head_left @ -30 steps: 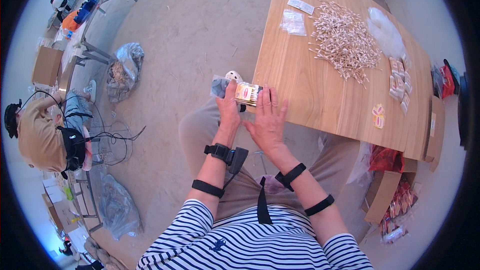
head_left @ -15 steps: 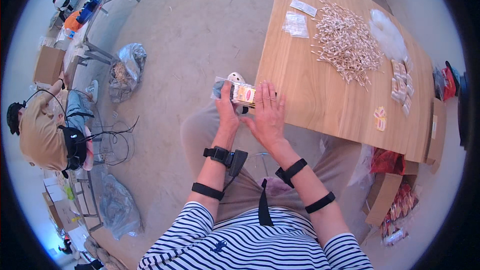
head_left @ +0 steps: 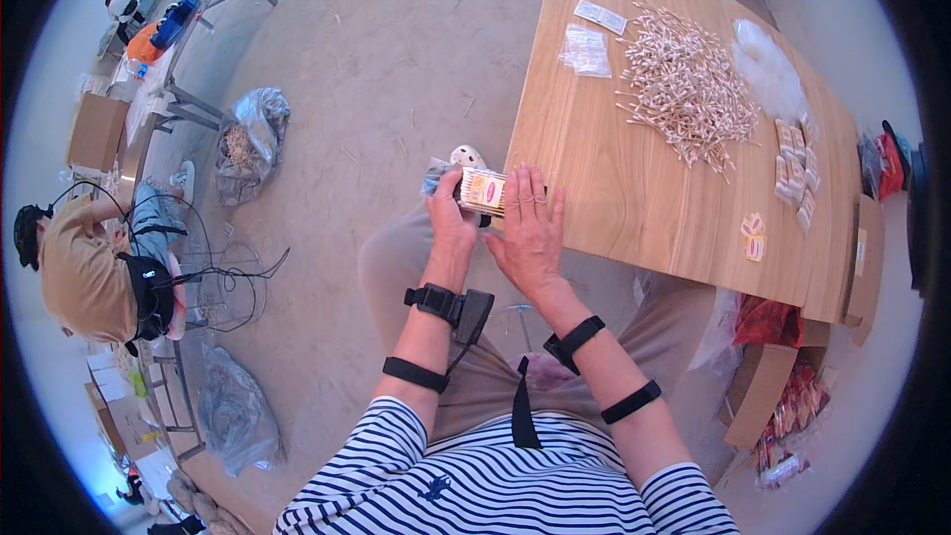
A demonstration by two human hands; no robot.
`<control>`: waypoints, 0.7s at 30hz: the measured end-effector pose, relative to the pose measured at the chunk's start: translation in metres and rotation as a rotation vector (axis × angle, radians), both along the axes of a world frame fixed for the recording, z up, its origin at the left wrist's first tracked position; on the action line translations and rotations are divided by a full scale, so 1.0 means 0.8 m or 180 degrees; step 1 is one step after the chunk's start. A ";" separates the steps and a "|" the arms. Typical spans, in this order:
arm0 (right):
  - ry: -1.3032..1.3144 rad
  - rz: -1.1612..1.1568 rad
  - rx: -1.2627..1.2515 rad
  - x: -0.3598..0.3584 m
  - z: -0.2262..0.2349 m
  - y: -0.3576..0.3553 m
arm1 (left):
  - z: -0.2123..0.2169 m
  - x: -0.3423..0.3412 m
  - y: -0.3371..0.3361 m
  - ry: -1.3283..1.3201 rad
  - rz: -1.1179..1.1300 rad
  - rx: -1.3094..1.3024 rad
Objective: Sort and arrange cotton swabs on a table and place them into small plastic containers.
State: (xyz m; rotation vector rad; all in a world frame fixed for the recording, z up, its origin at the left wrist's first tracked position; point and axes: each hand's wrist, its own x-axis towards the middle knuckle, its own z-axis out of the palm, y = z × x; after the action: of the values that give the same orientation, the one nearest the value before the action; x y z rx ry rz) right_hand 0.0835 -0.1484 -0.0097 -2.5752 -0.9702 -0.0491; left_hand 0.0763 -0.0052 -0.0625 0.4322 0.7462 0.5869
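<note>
A small clear pack of cotton swabs with a yellow-and-red label is held beside the table's near left corner. My left hand grips its left end, thumb on top, with loose clear film sticking out beyond the thumb. Against the pack's right end lies my right hand, fingers stretched out flat and thumb apart. On the wooden table are a heap of loose cotton swabs, flat clear bags, several filled packs and a few yellow-and-red label cards.
Clear plastic film lies behind the filled packs. An open cardboard box with red packages stands right of my legs. At left, a co-worker sits at another bench, near cables and grey plastic bags on the floor.
My left thumb has shifted on the pack, and the loose film at its left end now shows less. My right hand has barely moved. The co-worker's arm has come down.
</note>
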 end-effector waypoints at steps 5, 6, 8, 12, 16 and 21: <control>0.0013 -0.0030 -0.0016 -0.001 0.002 0.001 | -0.006 0.001 0.003 -0.0023 -0.0051 -0.0224; 0.0034 -0.0030 -0.0033 -0.001 0.003 0.001 | -0.005 0.001 0.003 -0.0034 -0.0063 -0.0252; 0.0055 -0.0031 -0.0049 -0.001 0.004 0.001 | -0.005 0.002 0.003 -0.0037 -0.0070 -0.0296; 0.0043 -0.0043 -0.0016 -0.001 0.003 0.002 | -0.011 -0.001 0.005 -0.0046 -0.0221 -0.0217; 0.0059 -0.0026 0.0114 -0.001 0.001 0.001 | -0.013 -0.002 0.006 -0.0037 -0.0208 -0.0197; 0.0152 0.0016 0.0612 0.002 -0.006 -0.009 | -0.005 -0.001 0.001 0.0152 -0.0199 -0.0106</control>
State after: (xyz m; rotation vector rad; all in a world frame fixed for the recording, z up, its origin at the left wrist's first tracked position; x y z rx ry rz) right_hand 0.0853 -0.1559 -0.0144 -2.3877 -0.9079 -0.0756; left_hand 0.0753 -0.0043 -0.0669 0.4383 0.7844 0.5065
